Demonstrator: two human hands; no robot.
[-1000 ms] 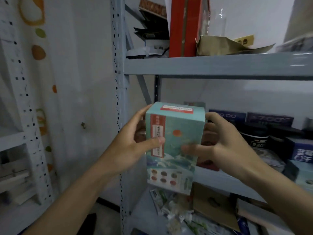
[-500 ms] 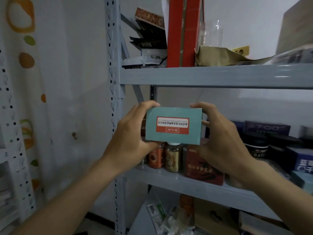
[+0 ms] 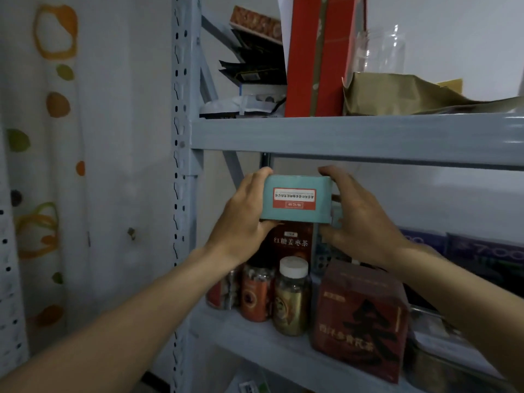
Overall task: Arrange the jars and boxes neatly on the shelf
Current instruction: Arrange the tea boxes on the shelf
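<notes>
Hands, left hand [image 3: 243, 222] and right hand [image 3: 358, 222], clamp the teal box [image 3: 296, 202] from either side, holding it just under the upper shelf [image 3: 354, 136], above a dark red box [image 3: 289, 243] and 3 jars [image 3: 290, 296].

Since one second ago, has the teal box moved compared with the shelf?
Yes. The teal box has gone up and inward: it was low in front of the middle shelf board, and now sits atop the dark brown box, under the upper shelf board.
</notes>
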